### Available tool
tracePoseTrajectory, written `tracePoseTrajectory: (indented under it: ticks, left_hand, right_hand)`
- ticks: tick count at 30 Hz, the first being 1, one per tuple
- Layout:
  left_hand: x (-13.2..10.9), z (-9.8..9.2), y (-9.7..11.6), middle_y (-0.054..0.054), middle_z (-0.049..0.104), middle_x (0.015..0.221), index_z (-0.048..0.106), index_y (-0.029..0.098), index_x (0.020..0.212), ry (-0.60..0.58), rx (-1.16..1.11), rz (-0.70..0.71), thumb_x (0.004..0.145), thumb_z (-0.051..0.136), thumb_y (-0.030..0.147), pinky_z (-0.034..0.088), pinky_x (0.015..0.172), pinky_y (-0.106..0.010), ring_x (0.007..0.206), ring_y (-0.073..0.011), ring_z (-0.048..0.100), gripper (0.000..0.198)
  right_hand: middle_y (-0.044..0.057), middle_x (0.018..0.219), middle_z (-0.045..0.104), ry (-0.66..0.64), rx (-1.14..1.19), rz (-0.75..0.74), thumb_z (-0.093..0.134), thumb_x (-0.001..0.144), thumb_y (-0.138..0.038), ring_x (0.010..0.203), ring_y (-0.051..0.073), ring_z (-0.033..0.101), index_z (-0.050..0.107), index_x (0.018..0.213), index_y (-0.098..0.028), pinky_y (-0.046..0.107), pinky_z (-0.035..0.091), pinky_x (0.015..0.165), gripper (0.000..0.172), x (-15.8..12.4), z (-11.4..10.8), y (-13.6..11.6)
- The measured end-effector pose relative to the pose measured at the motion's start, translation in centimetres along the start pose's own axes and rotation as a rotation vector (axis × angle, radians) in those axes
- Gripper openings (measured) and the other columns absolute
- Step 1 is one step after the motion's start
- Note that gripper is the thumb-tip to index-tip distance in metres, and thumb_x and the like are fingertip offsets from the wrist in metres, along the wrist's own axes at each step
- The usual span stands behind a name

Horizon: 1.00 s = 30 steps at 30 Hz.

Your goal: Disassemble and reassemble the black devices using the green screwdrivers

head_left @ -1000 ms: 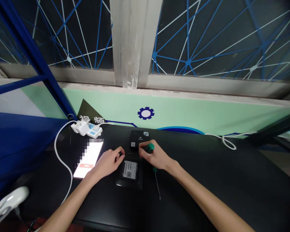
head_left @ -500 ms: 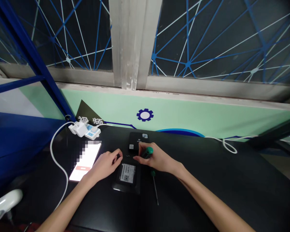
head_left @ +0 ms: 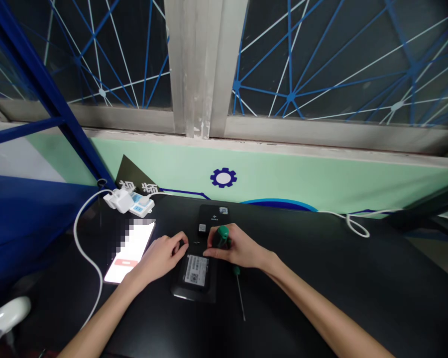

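Note:
My right hand (head_left: 239,245) is closed around a green-handled screwdriver (head_left: 222,235), whose tip is hidden. Left of it, my left hand (head_left: 167,253) rests with curled fingers at the upper left corner of a black device with a white label (head_left: 196,270); what its fingertips hold, if anything, is hidden. Tiny screws (head_left: 196,242) lie between the two hands. Behind them is a black box (head_left: 213,215) with small stickers. A second green-handled screwdriver (head_left: 240,293) lies on the table, right of the labelled device.
A lit phone (head_left: 129,251) lies beside my left forearm. Behind it are a white power strip (head_left: 141,205) and a white cable (head_left: 78,238). A white object (head_left: 11,313) is at the lower left. Another white cable (head_left: 356,228) loops at the back right of the black table (head_left: 313,258).
My right hand has moved slightly left and down with the screwdriver, closer to the labelled device. My left hand stays nearly in place. The view has shifted slightly.

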<state>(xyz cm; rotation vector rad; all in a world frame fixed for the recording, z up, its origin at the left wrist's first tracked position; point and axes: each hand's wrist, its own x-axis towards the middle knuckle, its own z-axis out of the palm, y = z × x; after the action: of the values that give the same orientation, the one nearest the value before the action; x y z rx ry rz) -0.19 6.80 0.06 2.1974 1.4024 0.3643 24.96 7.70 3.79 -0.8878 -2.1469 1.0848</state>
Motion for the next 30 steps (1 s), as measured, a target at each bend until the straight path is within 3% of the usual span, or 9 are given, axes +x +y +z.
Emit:
tracePoseTrajectory:
  ticks: [5, 8, 13, 18, 21, 23, 30]
  left_hand:
    - [0.0, 0.0, 0.0, 0.008, 0.05, 0.056, 0.06, 0.026, 0.096, -0.006, 0.003, -0.007, 0.099, 0.045, 0.035, 0.028, 0.054, -0.025, 0.053, -0.015, 0.054, 0.017]
    - [-0.1, -0.1, 0.0, 0.008, 0.049, 0.055, 0.06, 0.026, 0.096, -0.011, 0.004, -0.008, 0.099, 0.044, 0.035, 0.028, 0.053, -0.026, 0.052, -0.0152, 0.053, 0.018]
    - [-0.2, -0.3, 0.2, 0.007, 0.05, 0.056, 0.06, 0.025, 0.096, -0.011, 0.007, -0.007, 0.099, 0.044, 0.035, 0.028, 0.054, -0.026, 0.053, -0.0156, 0.054, 0.019]
    - [-0.2, -0.1, 0.0, 0.007, 0.049, 0.056, 0.061, 0.025, 0.097, -0.015, 0.007, -0.008, 0.099, 0.043, 0.036, 0.027, 0.053, -0.026, 0.052, -0.0154, 0.054, 0.021]
    - [-0.2, -0.1, -0.1, 0.007, 0.05, 0.057, 0.06, 0.025, 0.098, -0.016, 0.006, -0.009, 0.099, 0.044, 0.036, 0.028, 0.053, -0.026, 0.053, -0.0155, 0.055, 0.02]
    - [-0.1, -0.1, -0.1, 0.007, 0.051, 0.057, 0.061, 0.026, 0.098, -0.013, 0.008, -0.011, 0.099, 0.044, 0.036, 0.028, 0.054, -0.026, 0.054, -0.0157, 0.056, 0.02]
    - [0.0, -0.2, 0.1, 0.006, 0.051, 0.057, 0.06, 0.026, 0.096, -0.008, 0.017, -0.014, 0.098, 0.044, 0.036, 0.028, 0.054, -0.025, 0.054, -0.0159, 0.056, 0.019]
  right_hand:
    - [0.002, 0.074, 0.061, 0.094, 0.024, -0.066, 0.074, 0.086, -0.045, 0.062, 0.014, 0.054, 0.068, 0.076, -0.017, 0.027, 0.043, 0.057, 0.031, 0.2, 0.8, 0.0]
    - [0.001, 0.077, 0.06, 0.206, 0.154, -0.084, 0.076, 0.084, -0.04, 0.07, 0.016, 0.056, 0.066, 0.083, -0.019, 0.029, 0.046, 0.066, 0.024, 0.2, 1.6, -0.2]
    - [0.0, 0.082, 0.06, 0.431, 0.599, -0.111, 0.084, 0.076, -0.045, 0.072, 0.017, 0.058, 0.054, 0.101, -0.023, 0.031, 0.047, 0.069, 0.045, 0.1, 3.7, -0.1]
    - [0.0, 0.079, 0.061, 0.639, 0.685, -0.168, 0.072, 0.088, -0.046, 0.069, 0.017, 0.06, 0.054, 0.093, -0.023, 0.032, 0.048, 0.068, 0.03, -0.3, 5.7, 0.0]
    - [0.002, 0.081, 0.062, 0.623, 0.743, -0.14, 0.064, 0.094, -0.047, 0.068, 0.017, 0.059, 0.058, 0.097, -0.022, 0.031, 0.047, 0.064, 0.026, -0.6, 6.5, 0.2]
    - [0.004, 0.079, 0.061, 0.59, 0.776, -0.118, 0.056, 0.098, -0.051, 0.066, 0.016, 0.056, 0.061, 0.1, -0.019, 0.031, 0.045, 0.062, 0.032, -0.7, 6.8, 0.3]
    - [-0.001, 0.067, 0.047, 0.594, 0.878, -0.126, 0.045, 0.101, -0.056, 0.057, 0.012, 0.041, 0.062, 0.098, -0.019, 0.025, 0.034, 0.052, 0.041, 0.1, 7.6, 0.3]
